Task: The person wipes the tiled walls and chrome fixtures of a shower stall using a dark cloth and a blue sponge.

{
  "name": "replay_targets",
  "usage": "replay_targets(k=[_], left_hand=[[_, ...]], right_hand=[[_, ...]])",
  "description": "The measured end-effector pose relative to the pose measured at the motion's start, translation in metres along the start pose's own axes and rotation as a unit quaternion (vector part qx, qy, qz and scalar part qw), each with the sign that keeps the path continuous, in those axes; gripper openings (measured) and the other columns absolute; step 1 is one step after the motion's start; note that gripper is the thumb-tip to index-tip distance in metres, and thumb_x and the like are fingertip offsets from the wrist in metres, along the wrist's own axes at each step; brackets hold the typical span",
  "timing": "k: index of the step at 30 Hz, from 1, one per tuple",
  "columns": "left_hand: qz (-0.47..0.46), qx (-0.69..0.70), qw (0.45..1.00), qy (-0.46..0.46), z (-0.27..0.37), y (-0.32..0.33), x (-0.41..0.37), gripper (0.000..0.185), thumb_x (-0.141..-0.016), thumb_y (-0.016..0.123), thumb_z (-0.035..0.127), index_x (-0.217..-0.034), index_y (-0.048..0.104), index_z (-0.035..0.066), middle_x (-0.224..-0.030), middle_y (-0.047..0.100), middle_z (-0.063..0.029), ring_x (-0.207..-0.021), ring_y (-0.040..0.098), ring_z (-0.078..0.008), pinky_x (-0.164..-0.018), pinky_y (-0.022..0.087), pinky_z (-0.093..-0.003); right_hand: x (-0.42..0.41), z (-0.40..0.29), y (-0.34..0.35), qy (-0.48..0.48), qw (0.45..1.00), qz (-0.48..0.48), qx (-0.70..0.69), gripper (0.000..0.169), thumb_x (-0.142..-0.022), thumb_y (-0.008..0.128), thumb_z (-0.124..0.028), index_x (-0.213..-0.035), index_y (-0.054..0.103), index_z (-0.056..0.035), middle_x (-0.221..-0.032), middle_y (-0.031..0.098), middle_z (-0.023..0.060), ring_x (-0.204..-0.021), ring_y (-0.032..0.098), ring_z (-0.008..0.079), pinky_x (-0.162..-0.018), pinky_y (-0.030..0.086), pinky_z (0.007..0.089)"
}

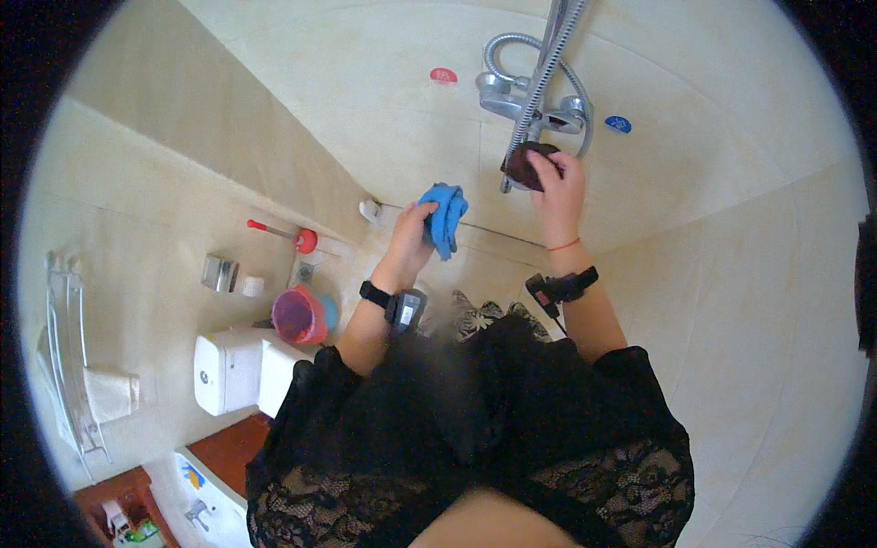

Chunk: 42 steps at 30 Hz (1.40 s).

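Note:
My left hand (411, 236) grips a folded blue cloth (445, 216) in front of my body. Further right and higher, my right hand (558, 185) holds a dark brown cloth or scrubbing pad (526, 166) against the lower end of the shower fixture; which of the two it is cannot be told. Just above that hand is a chrome shower mixer (503, 103) on the tiled wall. A ribbed metal shower hose (548, 72) runs up past it, with a loop behind. The brown thing hides part of the fixture's lower end.
A red half-round sticker (443, 76) and a blue one (618, 124) flank the mixer. To the left are a red plunger (305, 240), a pink bucket (299, 316), a white toilet (229, 373), a washbasin (223, 510) and a metal towel rack (68, 356).

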<state>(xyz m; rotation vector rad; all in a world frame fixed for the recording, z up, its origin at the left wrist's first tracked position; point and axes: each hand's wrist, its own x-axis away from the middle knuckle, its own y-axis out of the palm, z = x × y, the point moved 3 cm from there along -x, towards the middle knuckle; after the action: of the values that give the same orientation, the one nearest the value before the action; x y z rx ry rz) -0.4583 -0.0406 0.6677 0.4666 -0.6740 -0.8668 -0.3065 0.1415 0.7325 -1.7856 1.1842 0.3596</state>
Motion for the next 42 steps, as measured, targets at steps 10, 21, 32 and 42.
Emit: replay_targets(k=[10, 21, 32, 42], left_hand=[[0.017, -0.004, 1.0, 0.003, -0.01, -0.007, -0.004, 0.033, -0.09, 0.047, 0.014, -0.119, 0.05, -0.002, -0.102, 0.063, -0.0157, -0.084, 0.063, -0.0245, -0.068, 0.054, -0.0374], [0.054, 0.009, 0.999, -0.004, -0.016, -0.02, 0.001, 0.036, -0.091, 0.045, 0.014, -0.122, 0.049, -0.003, -0.112, 0.061, -0.0174, -0.096, 0.063, -0.0261, -0.073, 0.054, -0.0367], [-0.032, 0.032, 0.999, -0.015, 0.055, -0.04, -0.014, 0.034, -0.091, 0.048, 0.017, -0.118, 0.052, -0.002, -0.104, 0.064, -0.0137, -0.089, 0.063, -0.0225, -0.076, 0.051, -0.0341], [-0.057, 0.157, 0.983, -0.072, 0.059, -0.074, -0.037, 0.036, -0.092, 0.049, 0.023, -0.12, 0.051, 0.0, -0.11, 0.062, -0.0137, -0.097, 0.06, -0.0257, -0.088, 0.047, -0.0396]], right_hand=[[0.022, 0.01, 0.013, -0.002, 0.995, -0.082, 0.055, 0.048, -0.062, 0.068, 0.005, -0.104, 0.066, -0.0165, -0.099, 0.053, 0.0129, -0.092, 0.053, 0.0305, -0.079, 0.045, 0.0375], [0.027, 0.036, 0.039, 0.116, 0.979, -0.14, -0.095, 0.044, -0.068, 0.067, -0.006, -0.111, 0.06, -0.0074, -0.106, 0.057, 0.0153, -0.099, 0.056, 0.0335, -0.087, 0.047, 0.0387], [-0.049, -0.047, 0.056, 0.013, 0.981, -0.127, -0.144, 0.038, -0.078, 0.057, 0.0, -0.116, 0.053, -0.0033, -0.123, 0.052, 0.0175, -0.114, 0.05, 0.0346, -0.096, 0.042, 0.0378], [-0.093, -0.034, 0.116, 0.054, 0.947, -0.003, 0.317, 0.027, -0.086, 0.051, -0.006, -0.112, 0.056, -0.0015, -0.131, 0.043, 0.023, -0.097, 0.055, 0.039, -0.082, 0.05, 0.0417]])
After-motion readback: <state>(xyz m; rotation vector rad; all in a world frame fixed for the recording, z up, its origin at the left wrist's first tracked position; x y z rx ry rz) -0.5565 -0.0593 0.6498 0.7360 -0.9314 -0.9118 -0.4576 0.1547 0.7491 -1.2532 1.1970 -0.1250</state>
